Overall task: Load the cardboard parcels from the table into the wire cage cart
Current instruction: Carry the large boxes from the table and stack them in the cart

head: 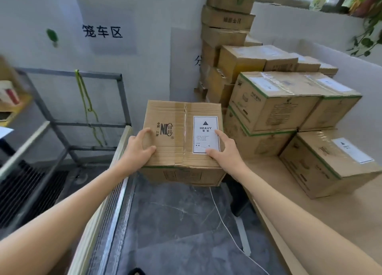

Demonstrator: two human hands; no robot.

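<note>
The left hand (138,144) is hooking its bent fingers over the left top edge of the parcel (175,130), with the thumb pressing on the top, so it is gripping. The right hand (225,148) is lying on the near right corner. Its forefinger and thumb are spreading almost straight across the HEAVY label (204,134). Whether its other fingers are curling down the right side I cannot tell.

The parcel is sitting level between the two hands, over the strip of floor (175,212) that is separating the table (299,208) on the right from the cart (122,101) on the left. What is bearing it from below is hidden.

By my judgement the carry is under way: this parcel is leaving the table and heading for the cart. The next move is calling for a swing to the left and a lift over the cart's near rail (115,171). Given the label, a firmer hold lower on both sides looks wise.

The parcel's left side is standing just beside that rail and its upright frame, so room there is tight. Its right side is standing near the stack (275,105) on the table, and that corner may catch in turning. A green rope (86,105) is hanging from the cart's top bar. A white cord (223,219) is trailing across the floor by the table's edge, which could snag a foot. The cart's inside is blurred, so its free room is unclear.
</note>
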